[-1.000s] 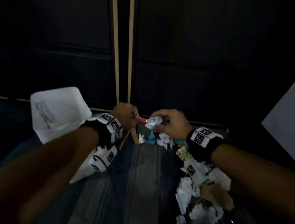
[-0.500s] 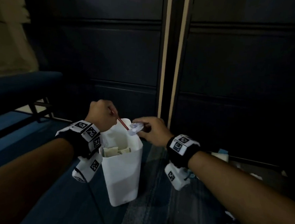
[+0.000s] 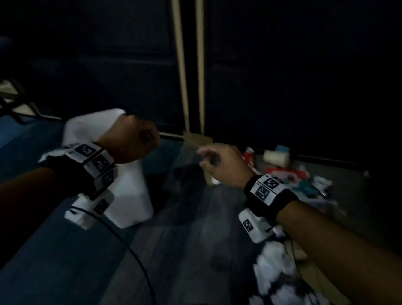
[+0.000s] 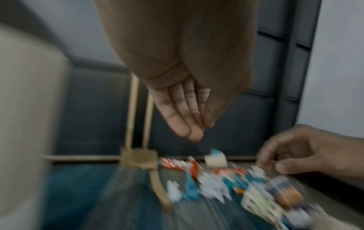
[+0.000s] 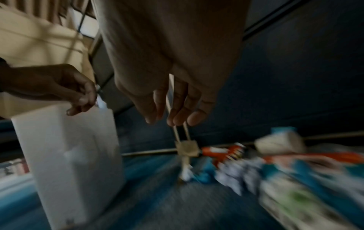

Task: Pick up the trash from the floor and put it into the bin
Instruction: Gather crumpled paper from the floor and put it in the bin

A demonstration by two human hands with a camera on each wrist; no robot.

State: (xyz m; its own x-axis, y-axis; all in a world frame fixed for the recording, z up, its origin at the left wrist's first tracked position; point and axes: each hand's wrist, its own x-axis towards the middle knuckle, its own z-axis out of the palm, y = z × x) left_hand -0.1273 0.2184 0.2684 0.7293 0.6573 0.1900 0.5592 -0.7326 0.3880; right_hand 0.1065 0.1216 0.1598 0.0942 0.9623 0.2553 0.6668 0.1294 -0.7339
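White bin (image 3: 129, 195) by loosely curled, empty L hand (image 3: 128, 142); R hand (image 3: 223, 166) relaxed; labels blurred.

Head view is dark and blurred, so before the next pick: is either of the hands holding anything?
Observer: Not the left. The left wrist view shows the left hand with fingers straight and together, nothing in it.
Operator: And the right?
Observer: The right hand hangs with loose fingers, also empty, as its wrist view shows.
Operator: Which trash lies nearest the bin?
Observer: In the right wrist view, a white scrap beside a blue piece, right of the bin. Blur hides what they are.
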